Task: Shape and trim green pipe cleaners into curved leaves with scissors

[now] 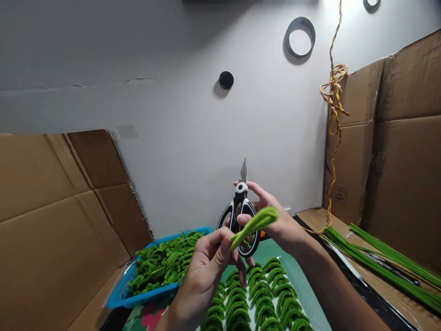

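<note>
One folded green strip (259, 223) is held in the L hand (206, 263), pinched btwn thumb & fingertips at its lower end. That grip is closed on the strip; the rest of it is left sticking out twd 2 o'clock, ending in a rounded loop that is held free of the fingers. The R hand (267, 202) is closed around the scissors (241, 189), w/ the blades pointed up to approx. 12. The scissors' R handle loop is partly covered by the strip, which is seen passing in front; whether the two are touching can't be told. R thumb is seen just above the strip, nr the handle.

Clock positions below are taken from the L grip. At 5 o'clock, curved green pieces (263, 299) are laid in rows, overlapping, on a green sheet (301, 280) w/ white showing btwn rows. Btwn 8 & 9, a blue basket (138, 299) is heaped w/ more green pieces. At approx. 3, long green stems (382, 262) are laid on cardboard. At 12, a black disc (226, 80) is seen on the wall (179, 138); at 1, a dark ring (287, 39). A twisted cord (333, 94) is hung btwn 1 & 2.
</note>
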`<state>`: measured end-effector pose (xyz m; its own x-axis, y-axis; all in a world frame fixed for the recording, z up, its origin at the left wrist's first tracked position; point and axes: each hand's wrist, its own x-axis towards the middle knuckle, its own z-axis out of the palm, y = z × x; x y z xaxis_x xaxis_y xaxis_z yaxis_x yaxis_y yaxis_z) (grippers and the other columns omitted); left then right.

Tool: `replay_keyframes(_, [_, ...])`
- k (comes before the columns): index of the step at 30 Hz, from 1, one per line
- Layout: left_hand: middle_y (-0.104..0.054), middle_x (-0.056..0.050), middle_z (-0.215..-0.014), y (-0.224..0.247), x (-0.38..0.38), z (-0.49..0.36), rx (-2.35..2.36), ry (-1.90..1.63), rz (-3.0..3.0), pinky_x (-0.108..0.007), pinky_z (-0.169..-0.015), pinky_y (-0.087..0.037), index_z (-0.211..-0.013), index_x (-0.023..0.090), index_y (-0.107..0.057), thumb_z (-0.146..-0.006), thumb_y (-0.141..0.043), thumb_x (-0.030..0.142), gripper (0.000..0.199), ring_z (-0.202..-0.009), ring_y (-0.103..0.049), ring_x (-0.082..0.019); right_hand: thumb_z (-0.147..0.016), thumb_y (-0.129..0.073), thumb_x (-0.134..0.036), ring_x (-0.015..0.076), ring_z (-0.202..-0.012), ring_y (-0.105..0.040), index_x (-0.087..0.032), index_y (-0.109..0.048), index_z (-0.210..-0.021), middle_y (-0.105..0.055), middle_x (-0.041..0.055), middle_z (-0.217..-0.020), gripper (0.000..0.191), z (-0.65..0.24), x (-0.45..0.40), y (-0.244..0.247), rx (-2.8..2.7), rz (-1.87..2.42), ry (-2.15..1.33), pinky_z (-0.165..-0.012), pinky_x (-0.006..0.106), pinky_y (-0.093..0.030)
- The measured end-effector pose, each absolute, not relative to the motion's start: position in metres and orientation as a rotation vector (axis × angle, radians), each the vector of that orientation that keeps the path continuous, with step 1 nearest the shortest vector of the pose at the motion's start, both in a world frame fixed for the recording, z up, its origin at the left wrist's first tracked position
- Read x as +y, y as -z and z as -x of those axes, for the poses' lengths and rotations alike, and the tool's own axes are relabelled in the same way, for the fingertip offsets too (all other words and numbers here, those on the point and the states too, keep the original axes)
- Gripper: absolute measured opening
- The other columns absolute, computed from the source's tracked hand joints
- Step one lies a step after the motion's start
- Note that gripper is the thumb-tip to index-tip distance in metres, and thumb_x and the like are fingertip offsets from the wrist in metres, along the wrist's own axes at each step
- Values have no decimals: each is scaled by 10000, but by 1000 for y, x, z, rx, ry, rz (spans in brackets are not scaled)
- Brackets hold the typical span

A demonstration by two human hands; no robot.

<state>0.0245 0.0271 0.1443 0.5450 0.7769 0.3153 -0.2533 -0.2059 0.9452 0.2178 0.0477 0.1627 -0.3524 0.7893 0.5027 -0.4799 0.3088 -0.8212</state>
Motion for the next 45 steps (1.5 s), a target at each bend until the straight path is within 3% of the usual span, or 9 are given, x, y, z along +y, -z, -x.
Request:
replay_keyframes(5, [-752, -116, -776, -164, 26, -17, 701, -852, -1682, -267, -497, -562, -829, 131, -756, -951, -705, 555, 444, -659, -745, -228, -821, -888, -426, 255, -901, -773, -346, -382, -1565, -757, 52, -1055, 903, -224, 56, -164, -1254, 339, -1107, -725, 379, -648])
replay_keyframes(8, [-768, -105, -773, -174, 30, -9, 871, -1029, -1756, -229, -484, -534, -857, 126, -774, -964, -697, 528, 423, -584, -721, -179, -846, -863, -407, 286, -1053, -763, -297, -460, -1536, -767, 70, -1091, 807, -239, 64, -163, -1162, 403, -858, -955, 475, -629])
replay_keyframes(11, [-764, -73, -735, -178, 38, 1, 1025, -1280, -1819, -207, -433, -482, -859, 143, -759, -955, -705, 528, 400, -509, -678, -149, -859, -846, -396, 296, -1107, -743, -275, -458, -1537, -769, 81, -1105, 790, -257, 70, -161, -1142, 483, -754, -1021, 523, -600])
replay_keyframes(16, [-719, -25, -673, -176, 45, 11, 1200, -1406, -1947, -200, -406, -428, -949, 150, -779, -924, -739, 505, 359, -456, -580, -110, -868, -822, -435, 174, -754, -660, -294, -540, -1458, -641, -29, -835, 668, -276, 74, -158, -1144, 526, -668, -799, 408, -649])
replay_keyframes(20, [-619, 24, -595, -169, 40, 2, 1231, -1451, -2026, -205, -439, -429, -1011, 161, -798, -949, -718, 486, 340, -472, -517, -98, -821, -860, -505, 123, -591, -529, -245, -643, -1216, -559, -45, -751, 520, -271, 70, -162, -1133, 602, -683, -548, 308, -538])
replay_keyframes(25, [-679, 24, -717, -162, 36, -7, 1307, -1696, -2164, -215, -542, -481, -1087, 234, -818, -967, -719, 441, 258, -567, -564, -94, -788, -820, -685, 138, -739, -598, -248, -568, -1094, -573, -42, -793, 590, -254, 69, -166, -1311, 597, -765, -733, 317, -598])
replay_keyframes(28, [-723, 24, -808, -162, 37, -9, 1290, -1764, -2205, -224, -586, -499, -1130, 276, -817, -977, -710, 416, 234, -608, -602, -96, -793, -776, -738, 142, -723, -628, -247, -561, -1031, -610, -32, -785, 587, -244, 75, -162, -1290, 598, -845, -662, 294, -565])
replay_keyframes(36, [-732, -6, -860, -157, 38, -17, 1168, -1400, -2512, -267, -612, -455, -1073, 224, -810, -1030, -623, 349, 229, -670, -592, -124, -734, -848, -372, 172, -736, -708, -224, -619, -1096, -753, 13, -854, 453, -236, 83, -149, -1072, 604, -855, -659, 320, -599])
replay_keyframes(45, [-750, -10, -855, -152, 41, -16, 1228, -1533, -2402, -255, -609, -479, -1017, 197, -811, -1011, -656, 354, 221, -615, -595, -105, -712, -865, -371, 116, -597, -596, -227, -643, -1086, -732, -12, -819, 458, -250, 78, -152, -1198, 617, -906, -545, 281, -501])
